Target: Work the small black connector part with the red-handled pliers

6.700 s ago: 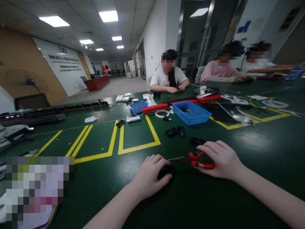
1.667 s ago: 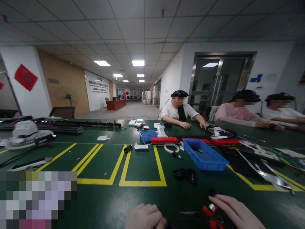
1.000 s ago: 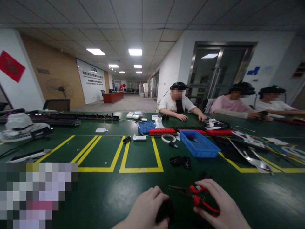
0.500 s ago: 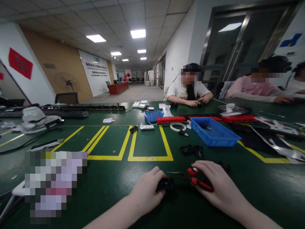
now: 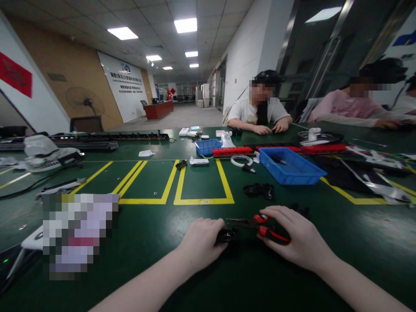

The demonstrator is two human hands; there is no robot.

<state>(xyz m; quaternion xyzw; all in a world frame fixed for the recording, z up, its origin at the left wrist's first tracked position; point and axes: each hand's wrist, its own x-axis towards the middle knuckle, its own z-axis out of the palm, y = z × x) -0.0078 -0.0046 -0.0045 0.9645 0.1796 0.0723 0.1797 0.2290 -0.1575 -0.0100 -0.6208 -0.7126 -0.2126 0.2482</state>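
Observation:
My left hand (image 5: pixel 202 241) is closed around a small, glossy black bundle (image 5: pixel 229 235) low over the green table; its exact kind is hard to make out. In my right hand (image 5: pixel 300 236) is a pair of needle-nose pliers (image 5: pixel 272 235) with red and black handles. The handles are spread apart and the slim jaws point left, just above and beside the black bundle. Beyond the pliers lie more black bundles (image 5: pixel 259 190), and another dark bundle (image 5: pixel 300 209) is partly hidden behind my right hand.
A blue tray (image 5: pixel 294 178) stands at right with a dark item inside; a smaller blue bin (image 5: pixel 208 148) is farther back. Red strips (image 5: pixel 232 151) and a white cable coil (image 5: pixel 241 161) lie nearby. Yellow tape (image 5: pixel 204 201) marks the table (image 5: pixel 146 242). A person (image 5: pixel 260 108) sits opposite.
The view has tipped downward, so the table appears higher. Both hands keep their grips and stay about the same distance apart. The person opposite has turned their head.

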